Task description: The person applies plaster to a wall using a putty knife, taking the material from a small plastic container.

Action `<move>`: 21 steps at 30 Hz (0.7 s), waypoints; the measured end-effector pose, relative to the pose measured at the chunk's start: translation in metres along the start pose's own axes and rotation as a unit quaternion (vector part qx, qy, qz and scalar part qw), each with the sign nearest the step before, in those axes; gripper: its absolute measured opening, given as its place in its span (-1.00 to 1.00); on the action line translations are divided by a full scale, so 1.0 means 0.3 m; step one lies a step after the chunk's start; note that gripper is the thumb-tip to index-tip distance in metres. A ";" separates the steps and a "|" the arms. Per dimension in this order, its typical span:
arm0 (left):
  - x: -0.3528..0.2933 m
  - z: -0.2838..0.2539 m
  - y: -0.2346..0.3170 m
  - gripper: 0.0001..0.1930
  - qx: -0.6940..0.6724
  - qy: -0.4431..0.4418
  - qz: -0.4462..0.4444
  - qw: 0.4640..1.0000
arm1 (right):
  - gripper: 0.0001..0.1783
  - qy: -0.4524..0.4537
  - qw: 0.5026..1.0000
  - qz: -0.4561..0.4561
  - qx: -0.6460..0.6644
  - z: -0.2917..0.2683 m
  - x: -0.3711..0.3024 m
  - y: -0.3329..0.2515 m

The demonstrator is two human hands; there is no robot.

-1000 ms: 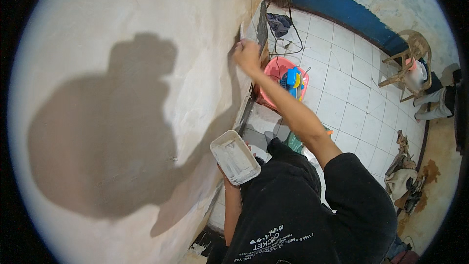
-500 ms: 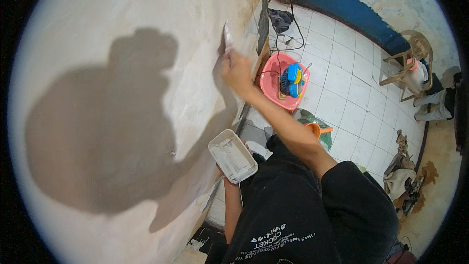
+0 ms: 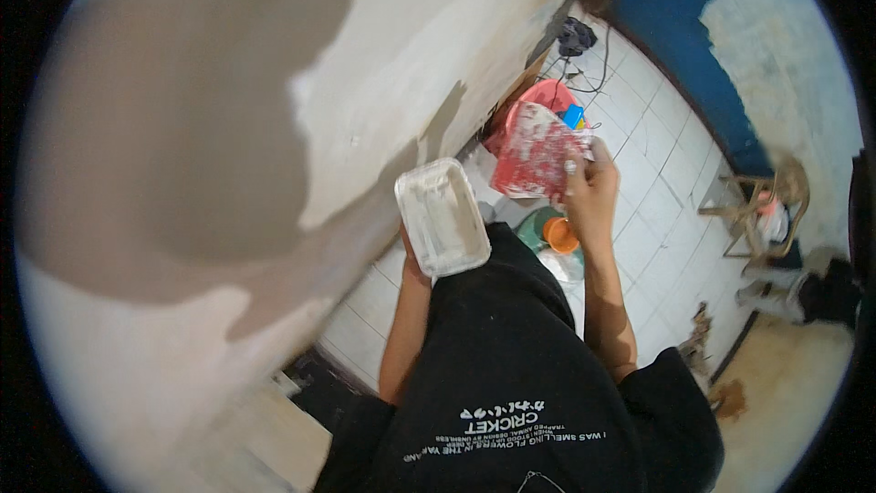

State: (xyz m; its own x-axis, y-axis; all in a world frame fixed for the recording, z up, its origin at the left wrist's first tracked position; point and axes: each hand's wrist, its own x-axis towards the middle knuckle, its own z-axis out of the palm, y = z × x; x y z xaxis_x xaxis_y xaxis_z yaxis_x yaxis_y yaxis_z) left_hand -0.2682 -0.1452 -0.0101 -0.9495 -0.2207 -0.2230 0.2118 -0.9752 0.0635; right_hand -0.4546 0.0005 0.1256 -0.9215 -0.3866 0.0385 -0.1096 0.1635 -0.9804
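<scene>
My left hand (image 3: 411, 260) grips a white rectangular tub (image 3: 406, 219) from beneath and the side; most of its fingers are hidden. Pale putty (image 3: 442, 210) coats the inside of the tub. In my right hand (image 3: 593, 184) is a flat red putty spreader (image 3: 540, 153) smeared with white, pinched by its edge. The spreader is to the right of the tub, apart from it and from the wall (image 3: 392, 46). Patchy off-white plaster covers that wall on my left, where my shadow falls.
Beyond the spreader a pink basin (image 3: 547, 91) holds a blue item (image 3: 573, 117). An orange dipper (image 3: 560, 236) lies near my legs beside something green (image 3: 537, 226). A chair (image 3: 776, 205) stands at the right on the white tiled floor (image 3: 652, 141). A cable (image 3: 602, 73) trails near the far blue wall (image 3: 684, 14).
My right hand has come away from the wall, moving right and nearer, and the spreader now shows its broad red face. The view has shifted; the tub stays in my left hand.
</scene>
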 end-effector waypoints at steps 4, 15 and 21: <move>0.013 -0.011 -0.035 -0.19 0.066 0.030 0.065 0.995 | -0.81 -0.055 0.998 0.021 -0.007 -0.028 -0.129 -0.203; -0.101 0.148 -0.106 -0.34 0.011 -0.038 0.168 0.985 | -0.70 -0.177 0.889 -0.230 -0.355 0.142 -0.263 -0.207; -0.141 0.203 -0.120 -0.29 0.075 0.019 0.232 0.970 | -0.64 -0.246 0.788 -0.306 -0.474 0.261 -0.380 -0.173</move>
State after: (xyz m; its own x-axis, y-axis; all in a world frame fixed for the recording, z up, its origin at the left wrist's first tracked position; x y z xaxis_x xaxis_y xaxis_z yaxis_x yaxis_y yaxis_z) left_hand -0.2498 -0.0999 0.0564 -0.7509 -0.6378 -0.1715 0.5749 -0.7590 0.3056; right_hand -0.3146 -0.0348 0.1569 -0.3568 -0.9237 0.1398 -0.9219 0.3240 -0.2126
